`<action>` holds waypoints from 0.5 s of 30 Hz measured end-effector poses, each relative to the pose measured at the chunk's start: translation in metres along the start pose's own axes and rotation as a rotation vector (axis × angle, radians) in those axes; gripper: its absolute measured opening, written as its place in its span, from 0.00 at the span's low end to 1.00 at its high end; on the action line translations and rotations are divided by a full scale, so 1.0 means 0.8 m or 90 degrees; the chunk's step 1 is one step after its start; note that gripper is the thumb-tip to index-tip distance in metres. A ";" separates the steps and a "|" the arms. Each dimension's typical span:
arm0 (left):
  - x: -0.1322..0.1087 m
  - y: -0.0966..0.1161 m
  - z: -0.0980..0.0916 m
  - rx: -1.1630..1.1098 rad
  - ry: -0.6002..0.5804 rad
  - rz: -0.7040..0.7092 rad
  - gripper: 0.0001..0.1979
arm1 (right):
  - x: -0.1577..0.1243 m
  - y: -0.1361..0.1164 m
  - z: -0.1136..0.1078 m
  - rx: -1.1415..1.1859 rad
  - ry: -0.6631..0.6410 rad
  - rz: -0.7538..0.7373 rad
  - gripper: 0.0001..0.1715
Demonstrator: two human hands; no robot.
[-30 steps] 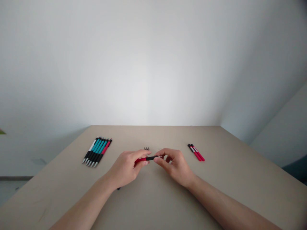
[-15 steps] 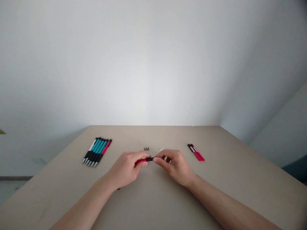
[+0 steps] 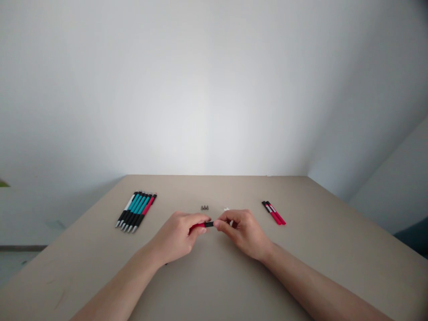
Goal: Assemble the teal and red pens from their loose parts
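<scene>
My left hand is closed around the red part of a red-and-black pen barrel, held level just above the table. From the right, my right hand pinches the black end of the same barrel between thumb and fingertips. Its fingers hide whatever lies at that tip. Behind the hands stand several small grey cone-shaped pen tips. Some small white parts lie just beyond my right fingers, partly covered by them.
A row of pens with white, teal and red barrels lies on the left of the beige table. Two red-and-black pen barrels rest on the right. A small dark object peeks out beside my left wrist. A wall rises behind the table.
My right fingers have shifted slightly at the barrel's black end, and the barrel sits a touch lower. Both hands stay in nearly the same place.
</scene>
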State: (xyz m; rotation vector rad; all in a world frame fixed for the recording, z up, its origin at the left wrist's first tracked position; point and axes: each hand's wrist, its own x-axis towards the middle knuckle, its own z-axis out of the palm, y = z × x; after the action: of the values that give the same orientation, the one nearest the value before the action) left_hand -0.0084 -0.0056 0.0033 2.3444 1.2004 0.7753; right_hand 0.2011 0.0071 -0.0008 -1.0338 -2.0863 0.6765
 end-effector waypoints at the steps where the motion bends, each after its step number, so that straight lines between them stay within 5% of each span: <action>1: 0.000 0.000 0.000 0.001 0.001 0.001 0.12 | 0.000 0.000 0.000 -0.002 -0.003 -0.002 0.21; 15: 0.001 0.005 -0.002 0.046 -0.007 0.021 0.12 | 0.001 0.001 0.001 -0.042 -0.045 -0.002 0.21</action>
State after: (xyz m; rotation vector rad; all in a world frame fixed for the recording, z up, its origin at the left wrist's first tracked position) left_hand -0.0062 -0.0070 0.0071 2.4300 1.2062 0.7405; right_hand 0.2008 0.0079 -0.0014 -1.0564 -2.1838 0.6559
